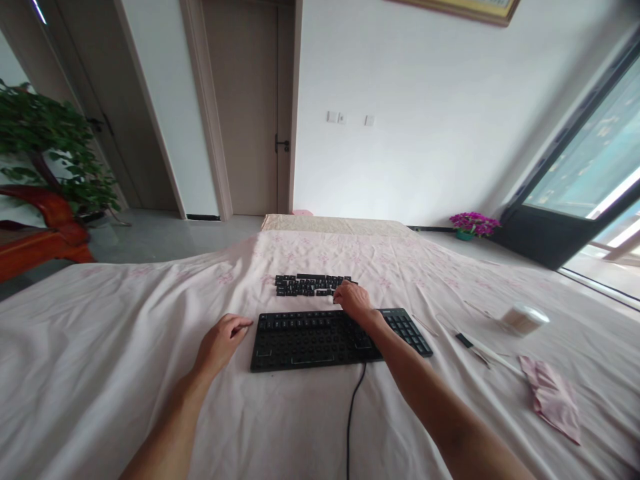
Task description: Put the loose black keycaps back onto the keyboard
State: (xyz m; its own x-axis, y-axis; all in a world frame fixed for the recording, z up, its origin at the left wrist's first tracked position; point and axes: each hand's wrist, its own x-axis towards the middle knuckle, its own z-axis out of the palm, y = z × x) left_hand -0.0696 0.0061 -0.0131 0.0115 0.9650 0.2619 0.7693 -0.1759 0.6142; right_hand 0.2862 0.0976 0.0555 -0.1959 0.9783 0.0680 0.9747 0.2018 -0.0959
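Note:
A black keyboard (pixel 295 347) lies on the pink cloth, with the top rows and right-hand number block still capped and bare switch posts over much of its middle and left. Behind it are rows of loose black keycaps (pixel 300 285). My right hand (pixel 354 298) reaches across the keyboard to the right end of these rows, fingertips pinched at a dark keycap, partly hidden by the hand. To the left of the keyboard, my left hand (pixel 225 337) rests on the cloth, fingers loosely bent and thumb apart, holding nothing. The keyboard's black cable (pixel 353 407) runs toward me.
On the right lie a brush (pixel 470 343) with a black end, a clear round tub of cotton swabs (pixel 525 319), a few loose swabs and a folded pink cloth (pixel 550 397). The cover (pixel 150 300) has creases. A wooden chair (pixel 50 230) stands at the left.

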